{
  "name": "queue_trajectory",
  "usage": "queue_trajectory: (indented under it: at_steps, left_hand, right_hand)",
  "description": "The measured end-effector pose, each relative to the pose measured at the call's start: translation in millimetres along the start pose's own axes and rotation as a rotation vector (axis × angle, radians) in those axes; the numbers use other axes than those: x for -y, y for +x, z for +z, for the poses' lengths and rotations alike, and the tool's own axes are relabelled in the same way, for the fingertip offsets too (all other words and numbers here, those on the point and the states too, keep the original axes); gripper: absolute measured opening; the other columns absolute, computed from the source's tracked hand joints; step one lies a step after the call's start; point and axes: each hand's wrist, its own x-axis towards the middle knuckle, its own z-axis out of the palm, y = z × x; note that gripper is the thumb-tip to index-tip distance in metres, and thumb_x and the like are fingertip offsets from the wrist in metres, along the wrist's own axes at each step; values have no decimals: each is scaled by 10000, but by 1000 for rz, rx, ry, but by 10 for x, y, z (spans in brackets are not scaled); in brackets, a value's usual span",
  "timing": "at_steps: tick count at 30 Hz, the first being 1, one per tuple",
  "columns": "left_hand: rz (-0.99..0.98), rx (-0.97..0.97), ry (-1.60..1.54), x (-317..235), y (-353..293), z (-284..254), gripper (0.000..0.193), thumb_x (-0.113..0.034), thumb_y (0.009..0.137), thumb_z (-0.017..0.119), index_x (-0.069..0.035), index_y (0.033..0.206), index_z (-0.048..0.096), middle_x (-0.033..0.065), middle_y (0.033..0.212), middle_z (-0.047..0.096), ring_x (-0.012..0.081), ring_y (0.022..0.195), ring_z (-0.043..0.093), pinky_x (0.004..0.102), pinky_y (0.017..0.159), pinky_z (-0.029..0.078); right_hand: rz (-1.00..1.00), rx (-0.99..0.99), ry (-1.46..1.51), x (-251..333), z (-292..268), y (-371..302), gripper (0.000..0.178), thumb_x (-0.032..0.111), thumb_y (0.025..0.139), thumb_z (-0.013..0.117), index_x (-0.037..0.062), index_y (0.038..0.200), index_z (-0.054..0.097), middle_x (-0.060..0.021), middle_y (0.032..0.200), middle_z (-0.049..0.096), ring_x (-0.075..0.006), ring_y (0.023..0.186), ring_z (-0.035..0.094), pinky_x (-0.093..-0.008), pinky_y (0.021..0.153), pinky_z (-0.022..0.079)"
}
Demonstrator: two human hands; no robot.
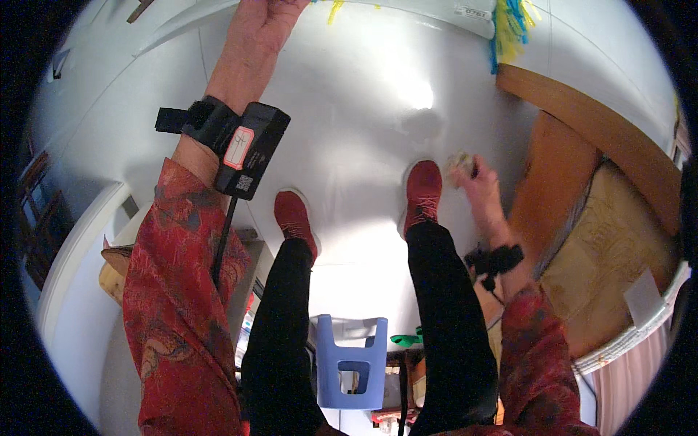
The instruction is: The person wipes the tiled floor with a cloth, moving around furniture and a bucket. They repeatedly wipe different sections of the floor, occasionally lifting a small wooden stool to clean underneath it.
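Note:
My left hand point(270, 18) reaches up to the top edge of the view, near a whitish sheet-like thing point(436, 16) that runs along that edge. Its fingers are cut off by the frame, so what they touch is hidden. Lower and to the right, my right hand point(480, 187) is held above the floor by my right shoe. Its fingers are bent round a small pale greenish thing point(459, 164), blurred and too small to name. Both wrists carry black straps; a black box point(252, 150) sits on the left one.
Blue and yellow strips point(513, 30) hang at the upper right. Brown wooden furniture point(556, 163) with a tan panel point(607, 240) stands at the right. A blue plastic stool point(352, 356) is between my legs. My red shoes point(424, 190) stand on the shiny pale floor point(342, 123).

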Motion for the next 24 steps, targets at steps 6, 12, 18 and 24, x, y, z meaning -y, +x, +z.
queue_trajectory:
  at_steps: [6,12,18,24]
  left_hand:
    - [-56,-190,-33,-89,99,-106,276,-12,928,337,185,1106,413,329,1194,496,417,1126,515,478,1037,411]
    - [-87,-188,162,-93,10,-156,254,2,905,357,171,1079,432,326,1201,500,419,1135,512,503,1030,406]
    - [-179,-135,236,-163,-33,-245,291,-21,896,401,170,1112,439,306,1166,541,407,1108,537,475,1025,410]
    - [-276,-19,161,-222,-14,-289,340,-8,880,426,182,1162,418,302,1216,503,390,1155,497,461,1059,365]
  right_hand:
    - [-512,-299,-242,-186,-1,1062,356,142,821,631,-11,1131,546,-103,781,602,-199,756,581,-324,745,484]
    - [-396,-447,-357,-164,225,1825,336,200,775,646,16,1055,615,-195,911,633,-361,891,607,-410,813,490]
    - [-647,-588,-479,433,1313,1810,187,151,736,622,57,896,637,-130,919,624,-311,936,547,-418,869,409]
    - [-928,-488,-613,1219,2202,1549,311,-11,677,592,-36,987,588,-155,1081,530,-297,964,491,-362,840,466]
